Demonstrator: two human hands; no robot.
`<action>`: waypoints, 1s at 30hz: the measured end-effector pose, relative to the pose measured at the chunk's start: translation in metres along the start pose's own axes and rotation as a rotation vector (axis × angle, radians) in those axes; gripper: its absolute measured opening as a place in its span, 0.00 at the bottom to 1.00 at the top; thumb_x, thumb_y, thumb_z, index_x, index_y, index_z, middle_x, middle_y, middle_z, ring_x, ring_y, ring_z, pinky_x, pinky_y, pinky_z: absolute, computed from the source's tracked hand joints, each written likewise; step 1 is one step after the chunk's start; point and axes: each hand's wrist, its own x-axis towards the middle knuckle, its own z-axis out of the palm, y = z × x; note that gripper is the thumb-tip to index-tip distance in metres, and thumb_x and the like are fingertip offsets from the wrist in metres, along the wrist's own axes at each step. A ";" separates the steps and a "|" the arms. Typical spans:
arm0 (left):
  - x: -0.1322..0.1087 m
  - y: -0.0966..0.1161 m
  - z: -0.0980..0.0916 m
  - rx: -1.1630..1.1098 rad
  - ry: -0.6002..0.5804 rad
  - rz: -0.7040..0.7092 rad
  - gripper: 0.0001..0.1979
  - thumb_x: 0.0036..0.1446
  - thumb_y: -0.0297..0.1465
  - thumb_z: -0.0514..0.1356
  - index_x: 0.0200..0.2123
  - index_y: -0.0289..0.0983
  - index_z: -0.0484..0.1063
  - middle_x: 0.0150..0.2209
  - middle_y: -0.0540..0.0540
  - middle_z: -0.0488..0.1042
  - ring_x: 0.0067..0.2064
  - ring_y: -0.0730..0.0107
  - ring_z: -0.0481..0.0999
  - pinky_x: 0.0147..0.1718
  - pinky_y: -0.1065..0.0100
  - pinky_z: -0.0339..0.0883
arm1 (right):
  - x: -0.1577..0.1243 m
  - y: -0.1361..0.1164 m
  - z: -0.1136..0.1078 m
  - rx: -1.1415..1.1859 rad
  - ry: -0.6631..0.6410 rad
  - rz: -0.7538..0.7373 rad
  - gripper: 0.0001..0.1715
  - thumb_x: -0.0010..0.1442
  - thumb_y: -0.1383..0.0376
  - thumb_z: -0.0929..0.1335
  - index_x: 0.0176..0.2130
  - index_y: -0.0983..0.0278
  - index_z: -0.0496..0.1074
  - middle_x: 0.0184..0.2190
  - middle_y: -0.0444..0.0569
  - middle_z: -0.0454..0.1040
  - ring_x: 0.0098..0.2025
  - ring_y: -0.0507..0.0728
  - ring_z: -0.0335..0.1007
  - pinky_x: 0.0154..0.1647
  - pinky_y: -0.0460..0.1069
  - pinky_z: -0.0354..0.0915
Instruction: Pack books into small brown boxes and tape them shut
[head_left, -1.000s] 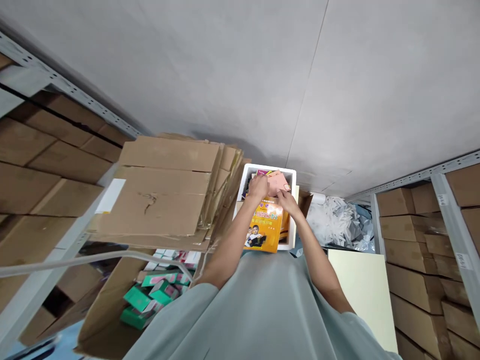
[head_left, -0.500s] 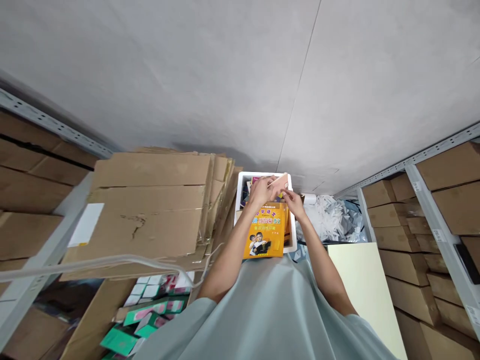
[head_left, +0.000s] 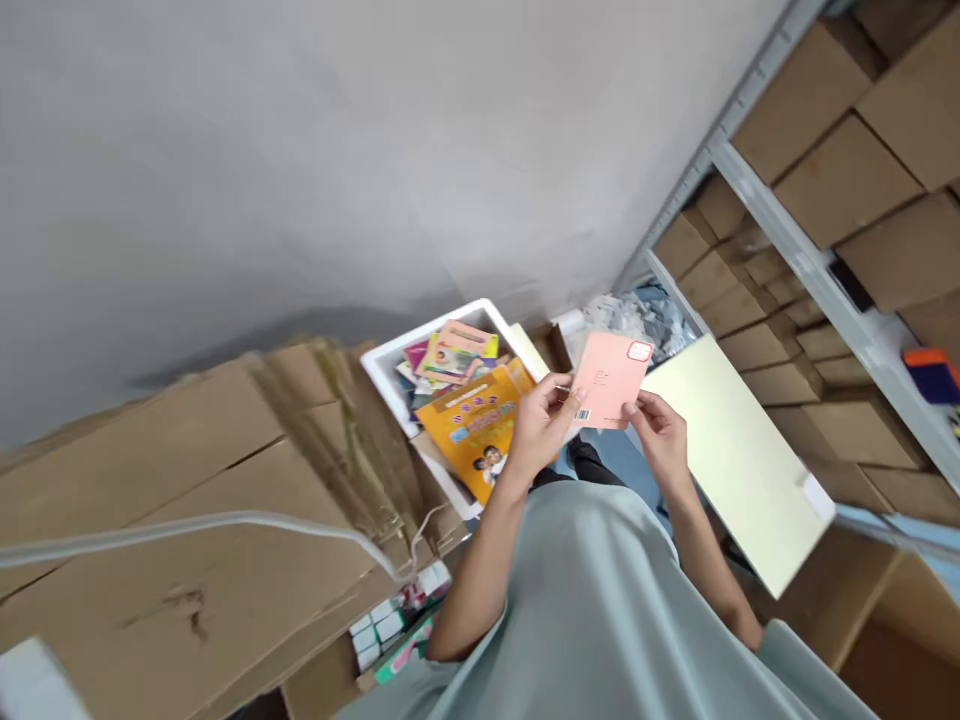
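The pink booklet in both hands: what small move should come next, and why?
Probably shift the pink booklet rightward over the pale yellow board and lower it flat: it is already outside the white box, the left hand and right hand pinch its lower part, and the board's flat surface lies just beyond.

The white box (head_left: 420, 329) carries an orange book (head_left: 466, 422) across its near part — colourful booklets (head_left: 453, 356) lie beyond; the right shelf (head_left: 796, 255) holds brown cartons (head_left: 847, 180).
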 end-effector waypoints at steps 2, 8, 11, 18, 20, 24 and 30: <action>-0.006 -0.011 0.025 -0.017 -0.072 -0.064 0.22 0.63 0.51 0.70 0.43 0.38 0.78 0.36 0.46 0.83 0.36 0.66 0.81 0.36 0.69 0.75 | -0.014 0.003 -0.024 0.001 0.072 0.042 0.23 0.65 0.46 0.77 0.50 0.59 0.84 0.48 0.54 0.87 0.48 0.63 0.84 0.51 0.58 0.80; -0.027 -0.030 0.096 -0.013 -0.186 -0.128 0.22 0.62 0.51 0.70 0.44 0.39 0.76 0.39 0.44 0.85 0.39 0.62 0.84 0.38 0.66 0.78 | -0.039 0.015 -0.089 0.051 0.230 0.112 0.25 0.63 0.45 0.78 0.49 0.59 0.84 0.48 0.54 0.87 0.49 0.65 0.83 0.51 0.60 0.80; -0.033 -0.035 0.132 0.002 -0.194 -0.116 0.23 0.62 0.53 0.70 0.45 0.39 0.75 0.39 0.44 0.85 0.39 0.61 0.84 0.38 0.64 0.78 | -0.042 0.022 -0.120 0.094 0.269 0.123 0.26 0.63 0.44 0.77 0.50 0.60 0.84 0.47 0.54 0.87 0.48 0.65 0.83 0.50 0.60 0.80; -0.035 -0.058 0.239 0.032 -0.202 -0.075 0.23 0.63 0.52 0.70 0.45 0.39 0.76 0.40 0.44 0.85 0.41 0.62 0.85 0.39 0.65 0.78 | -0.040 0.046 -0.220 0.160 0.284 0.090 0.26 0.63 0.45 0.77 0.51 0.61 0.83 0.49 0.54 0.86 0.49 0.63 0.82 0.50 0.58 0.79; -0.035 -0.066 0.271 0.048 -0.197 -0.074 0.23 0.62 0.51 0.71 0.44 0.38 0.76 0.38 0.45 0.84 0.40 0.63 0.84 0.38 0.66 0.77 | -0.040 0.050 -0.253 0.152 0.287 0.079 0.27 0.63 0.45 0.77 0.50 0.61 0.83 0.49 0.54 0.86 0.47 0.62 0.82 0.48 0.56 0.79; -0.038 -0.078 0.326 0.064 -0.229 -0.085 0.23 0.61 0.51 0.71 0.45 0.38 0.78 0.38 0.45 0.84 0.39 0.64 0.83 0.37 0.66 0.76 | -0.040 0.058 -0.312 0.139 0.287 0.078 0.28 0.62 0.43 0.77 0.49 0.62 0.83 0.46 0.54 0.86 0.44 0.61 0.81 0.43 0.55 0.78; -0.039 -0.102 0.388 0.098 -0.269 -0.125 0.22 0.60 0.51 0.71 0.42 0.38 0.78 0.42 0.43 0.85 0.46 0.59 0.85 0.46 0.62 0.79 | -0.041 0.084 -0.382 0.166 0.289 0.083 0.26 0.66 0.45 0.74 0.53 0.60 0.82 0.50 0.55 0.86 0.49 0.64 0.82 0.49 0.58 0.80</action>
